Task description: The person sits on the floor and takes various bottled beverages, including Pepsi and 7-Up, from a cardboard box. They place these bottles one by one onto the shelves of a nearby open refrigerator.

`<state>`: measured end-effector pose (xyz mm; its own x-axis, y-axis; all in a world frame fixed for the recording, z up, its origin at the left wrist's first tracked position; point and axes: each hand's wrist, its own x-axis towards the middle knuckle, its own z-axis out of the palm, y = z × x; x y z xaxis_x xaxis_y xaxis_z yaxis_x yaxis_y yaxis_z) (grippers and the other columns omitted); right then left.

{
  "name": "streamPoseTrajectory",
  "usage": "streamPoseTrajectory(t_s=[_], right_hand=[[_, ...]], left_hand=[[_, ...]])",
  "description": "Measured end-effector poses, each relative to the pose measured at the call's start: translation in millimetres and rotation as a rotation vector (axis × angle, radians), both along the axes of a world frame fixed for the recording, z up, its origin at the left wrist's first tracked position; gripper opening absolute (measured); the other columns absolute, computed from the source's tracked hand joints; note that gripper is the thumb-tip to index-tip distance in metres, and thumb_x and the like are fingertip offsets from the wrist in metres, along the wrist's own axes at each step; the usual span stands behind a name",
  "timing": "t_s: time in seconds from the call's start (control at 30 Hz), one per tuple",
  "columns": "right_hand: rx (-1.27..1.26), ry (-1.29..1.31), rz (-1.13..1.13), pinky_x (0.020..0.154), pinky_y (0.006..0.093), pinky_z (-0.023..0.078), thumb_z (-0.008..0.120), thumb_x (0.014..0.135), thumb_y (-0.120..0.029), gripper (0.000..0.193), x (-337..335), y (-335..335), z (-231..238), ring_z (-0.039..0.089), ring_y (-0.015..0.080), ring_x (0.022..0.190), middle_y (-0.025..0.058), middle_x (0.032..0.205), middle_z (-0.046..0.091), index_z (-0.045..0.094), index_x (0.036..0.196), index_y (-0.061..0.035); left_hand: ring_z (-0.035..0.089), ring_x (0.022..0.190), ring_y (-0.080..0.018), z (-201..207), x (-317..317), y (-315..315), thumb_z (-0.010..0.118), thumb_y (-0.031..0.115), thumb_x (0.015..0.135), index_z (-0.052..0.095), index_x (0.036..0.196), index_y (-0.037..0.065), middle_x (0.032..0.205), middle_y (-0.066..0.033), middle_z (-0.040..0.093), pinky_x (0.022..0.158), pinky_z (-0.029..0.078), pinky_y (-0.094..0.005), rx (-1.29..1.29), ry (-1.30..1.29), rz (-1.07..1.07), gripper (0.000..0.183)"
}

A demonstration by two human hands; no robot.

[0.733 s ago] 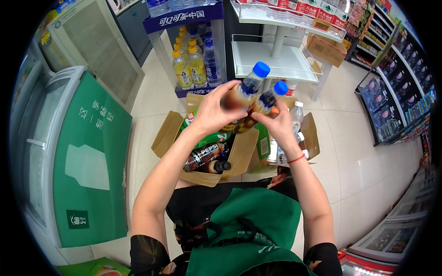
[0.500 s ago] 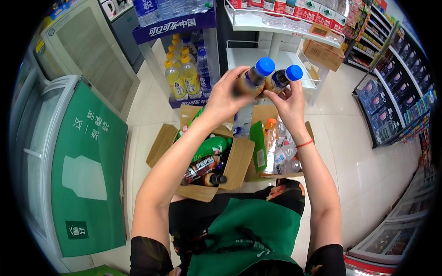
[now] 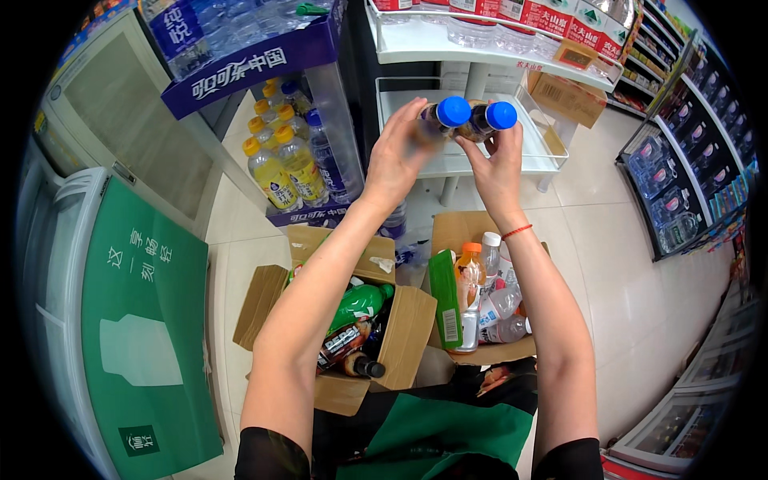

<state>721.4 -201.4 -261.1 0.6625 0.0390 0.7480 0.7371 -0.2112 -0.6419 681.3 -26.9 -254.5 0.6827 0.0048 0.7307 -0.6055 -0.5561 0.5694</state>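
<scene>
Two dark-bodied bottles with blue caps are held up side by side over the middle tier of a white rack point(image 3: 448, 166). My left hand point(image 3: 394, 157) is closed around the left bottle point(image 3: 436, 114), whose lower part is blurred. Fingers of my right hand point(image 3: 498, 172) wrap the right bottle point(image 3: 478, 125). Below my forearms stand two open cardboard boxes. The left box point(image 3: 410, 332) holds a green bottle point(image 3: 358, 306) and dark bottles lying down. In the right box point(image 3: 458, 228) are an orange-capped bottle point(image 3: 470, 276), several clear bottles and a green carton piece point(image 3: 445, 302).
A purple display stand point(image 3: 240, 74) with yellow-capped bottles point(image 3: 276, 172) is at the far left of the rack. Red-labelled water packs point(image 3: 552, 20) fill the rack's top. A green-sided freezer point(image 3: 152, 320) stands left, a black bottle shelf point(image 3: 680, 160) right.
My view has shifted forward, so the boxes appear lower and the display stand larger. Both bottles have come over the white tier, with their caps closer together.
</scene>
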Motion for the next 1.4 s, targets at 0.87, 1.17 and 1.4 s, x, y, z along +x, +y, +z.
streamPoseTrajectory(t_s=[0.87, 1.17, 1.4], right_hand=[[-0.241, 0.169, 0.059, 0.093, 0.038, 0.048, 0.071, 0.083, -0.022, 0.069, 71.7, 19.6, 3.1, 0.06, 0.0361, 0.113, 0.0232, 0.124, 0.06, 0.04, 0.139, 0.0027], [-0.239, 0.158, 0.006, 0.095, 0.0381, 0.047, 0.075, 0.08, -0.02, 0.077, 68.0, 24.6, -10.2, 0.057, 0.0384, 0.116, 0.0263, 0.127, 0.056, 0.035, 0.142, 0.0039], [-0.27, 0.242, -0.052, 0.088, 0.0349, 0.052, 0.073, 0.085, -0.018, 0.077, 71.8, 25.4, -21.2, 0.061, 0.0277, 0.112, 0.0192, 0.127, 0.058, 0.029, 0.146, 0.0003]], left_hand=[[0.063, 0.109, -0.0311, -6.3, 66.0, 34.6, 0.079, 0.016, 0.074, 0.044, 0.134, 0.004, 0.117, -0.0184, 0.064, 0.093, 0.048, -0.0385, -0.129, 0.282, 0.175, 0.07], [0.06, 0.109, -0.0184, -11.7, 63.1, 28.0, 0.077, 0.012, 0.079, 0.037, 0.143, 0.002, 0.125, -0.0138, 0.06, 0.094, 0.047, -0.0316, -0.136, 0.279, 0.183, 0.077], [0.061, 0.11, -0.0196, -7.6, 57.9, 22.5, 0.079, 0.014, 0.077, 0.038, 0.143, 0.003, 0.126, -0.0142, 0.06, 0.094, 0.047, -0.0318, -0.07, 0.281, 0.275, 0.078]])
